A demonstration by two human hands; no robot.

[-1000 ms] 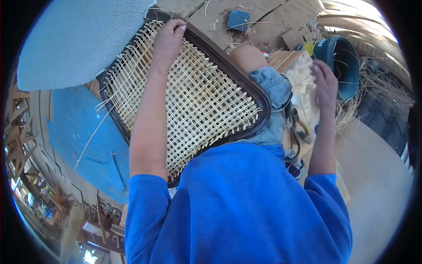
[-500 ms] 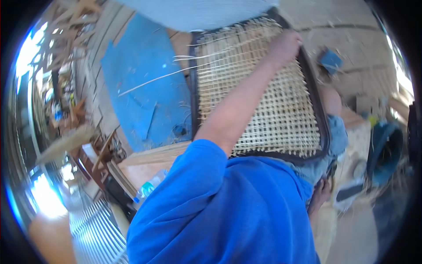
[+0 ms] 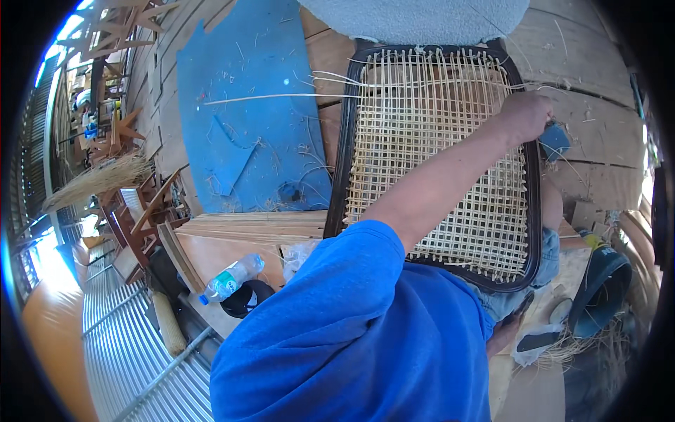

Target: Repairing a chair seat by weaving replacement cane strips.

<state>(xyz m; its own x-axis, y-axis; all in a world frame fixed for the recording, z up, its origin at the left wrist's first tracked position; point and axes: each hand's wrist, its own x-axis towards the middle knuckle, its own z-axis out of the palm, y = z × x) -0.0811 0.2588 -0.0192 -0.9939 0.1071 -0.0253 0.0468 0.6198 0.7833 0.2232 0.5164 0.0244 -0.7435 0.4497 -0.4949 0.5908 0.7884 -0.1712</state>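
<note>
A dark-framed panel [image 3: 339, 151] with a woven lattice of pale cane [image 3: 450, 211] rests over my lap. My left arm reaches across it. At the panel's upper right edge, my left hand [image 3: 527, 116] is closed, fingers curled downward. What the fingers hold, if anything, is hidden. A thin cane strand curves out just above this hand. On the opposite side, loose cane strands [image 3: 281, 96] stick out past the frame, one of them long and fairly straight. My right hand does not show.
A blue sheet [image 3: 246, 141] strewn with cane scraps lies left of the panel. A pale textured cover [image 3: 415, 17] adjoins its far end. A plastic bottle [image 3: 235, 278] lies near my left elbow. At right are a small blue block [image 3: 555, 143] and a dark container [image 3: 601, 292].
My left hand has moved right, to the panel's outer edge. The view has shifted, so the bottle and a dark round thing beside it show more fully.
</note>
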